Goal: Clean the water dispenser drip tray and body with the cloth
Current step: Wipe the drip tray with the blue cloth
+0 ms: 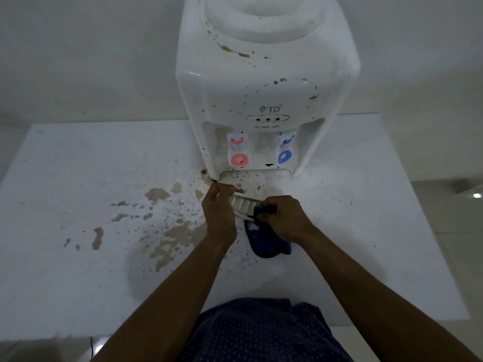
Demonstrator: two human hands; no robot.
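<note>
Head view: the only view, looking down on the hands in front of the water dispenser [264, 87].
Drip tray [244, 206]: out of its slot, tilted, just in front of the dispenser's base, between the two hands; whether it rests on the worktop [78, 270] cannot be told.
Left hand [220, 212]: fingers curled round the tray's left end, steadying it.
Right hand [283, 218]: clenched on the blue cloth [264, 241], pressing a bunched part onto the tray's grille; the rest of the cloth hangs down to the worktop.
Slip risk: the left hand grips only one end, so a hard push from the right hand could twist the tray loose and drop it.
Spill risk: tilted like this, any dirty water inside may run out onto the worktop.
Smear risk: the trailing cloth lies near the brown stains [170, 236] and could drag grime back onto the tray.
Dispenser body: speckled with brown spots, judged not yet wiped; a cloth dirtied by the tray may only spread them.
Taps: the red tap [239, 152] and blue tap [285, 152] sit just above the slot, easy to knock when refitting the tray.
</note>
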